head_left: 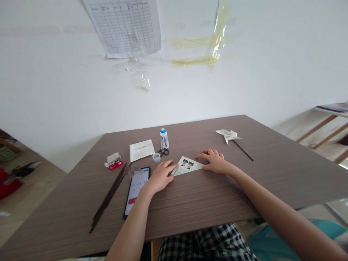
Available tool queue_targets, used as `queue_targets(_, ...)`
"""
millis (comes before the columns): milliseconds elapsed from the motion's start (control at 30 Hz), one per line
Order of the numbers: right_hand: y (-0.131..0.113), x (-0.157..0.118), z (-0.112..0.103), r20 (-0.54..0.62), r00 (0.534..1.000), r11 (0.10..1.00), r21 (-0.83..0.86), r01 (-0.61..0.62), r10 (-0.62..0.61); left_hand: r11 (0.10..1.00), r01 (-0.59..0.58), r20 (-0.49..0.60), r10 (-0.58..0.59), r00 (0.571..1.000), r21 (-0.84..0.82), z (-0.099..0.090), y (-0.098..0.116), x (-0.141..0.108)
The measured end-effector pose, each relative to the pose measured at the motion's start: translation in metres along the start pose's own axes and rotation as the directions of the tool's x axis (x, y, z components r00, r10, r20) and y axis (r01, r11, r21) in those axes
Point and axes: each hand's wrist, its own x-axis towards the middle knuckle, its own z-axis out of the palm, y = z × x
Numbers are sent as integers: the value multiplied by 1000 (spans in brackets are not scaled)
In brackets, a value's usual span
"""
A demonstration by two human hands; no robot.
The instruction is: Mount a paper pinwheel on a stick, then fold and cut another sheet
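A folded triangle of printed paper point(187, 166) lies on the wood-grain brown table point(190, 203), near its front edge. My left hand point(161, 177) rests on the paper's left corner, and my right hand point(213, 161) lies with spread fingers over its right end. Neither hand visibly grips it. Just left of my left wrist is a smartphone point(136, 190) showing a timer. Beyond my hands stand a white bottle with a blue cap point(164, 138), black-handled scissors point(163, 152) and a small clear cup point(156, 157).
Several thin dark sticks point(107, 197) lie at the table's left, near a small red-and-white box point(114, 161) and a white paper packet point(141, 150). A paper pinwheel on a stick point(227, 135) lies far right. A white wall point(81, 90) backs the table.
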Motion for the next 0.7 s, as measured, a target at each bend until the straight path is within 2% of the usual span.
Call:
queue_targets(300, 10, 0, -5, 45, 999, 999, 32, 25, -26, 997, -31, -12, 31, 999, -65, -5, -3, -5)
queue_targets(500, 14, 1, -6, 40, 998, 999, 5, 49, -49, 995, -24, 41, 28, 999, -95, -10, -8, -7)
queue_targets(700, 19, 0, -5, 44, 996, 997, 12, 80, -80, 997, 4, 63, 0, 998, -77, -12, -3, -7)
